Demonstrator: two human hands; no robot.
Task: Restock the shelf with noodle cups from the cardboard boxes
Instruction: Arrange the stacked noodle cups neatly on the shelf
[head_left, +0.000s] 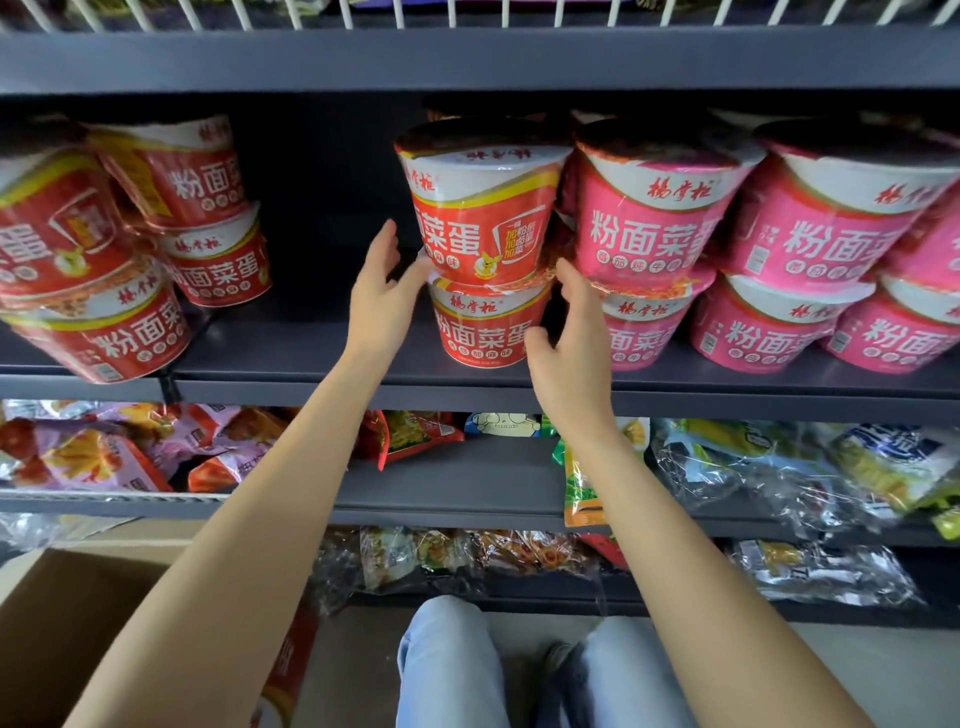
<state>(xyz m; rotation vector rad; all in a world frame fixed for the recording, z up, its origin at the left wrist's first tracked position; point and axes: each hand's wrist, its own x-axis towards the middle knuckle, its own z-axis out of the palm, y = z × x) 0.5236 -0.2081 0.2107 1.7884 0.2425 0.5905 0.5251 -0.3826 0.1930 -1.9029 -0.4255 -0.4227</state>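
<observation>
A red noodle cup (480, 218) stands stacked on a second red noodle cup (485, 332) in the middle of the dark shelf (311, 358). My left hand (382, 291) is at the upper cup's lower left, fingers apart, thumb touching its base. My right hand (566, 332) is at the stack's right side, fingers spread, thumb against the lower cup. Neither hand wraps a cup. More red cups (208, 218) lean in a pile at the left. Pink cups (654, 228) stand stacked in rows at the right. An open cardboard box (78, 623) sits at lower left.
A gap of bare shelf lies between the left red pile and the middle stack. Snack bags (104, 452) fill the shelves below. A wire rack (467, 13) runs overhead. My knees in light jeans (452, 665) are below, close to the bottom shelf.
</observation>
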